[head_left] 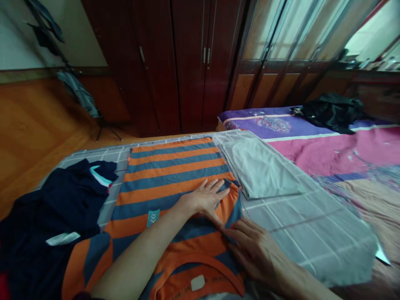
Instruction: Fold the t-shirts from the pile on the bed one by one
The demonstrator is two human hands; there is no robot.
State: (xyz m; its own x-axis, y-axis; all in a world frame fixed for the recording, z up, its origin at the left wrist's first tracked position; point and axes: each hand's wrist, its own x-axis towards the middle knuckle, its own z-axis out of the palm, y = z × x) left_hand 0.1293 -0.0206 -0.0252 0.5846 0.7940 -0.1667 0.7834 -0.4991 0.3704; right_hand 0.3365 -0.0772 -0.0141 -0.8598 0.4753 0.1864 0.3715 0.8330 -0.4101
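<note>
An orange and grey-blue striped T-shirt (168, 179) lies spread out, its collar toward me and its hem away from me. My left hand (208, 198) rests flat on it, fingers spread, where the right-side sleeve is turned inward over the body. Beside it my right hand (250, 246) is closed on the shirt's edge near the shoulder, its fingertips partly hidden. The left thumb points down to the right hand's fingers. On the shirt's left side the other sleeve (89, 258) sticks out.
A dark navy garment (68, 200) lies crumpled at left. A folded pale grey cloth (262, 166) is right of the shirt, on a grey checked sheet (312, 233). Beyond are a purple and pink bed (281, 125) with a black garment (334, 110), dark wardrobes (190, 66) and a stand (101, 121).
</note>
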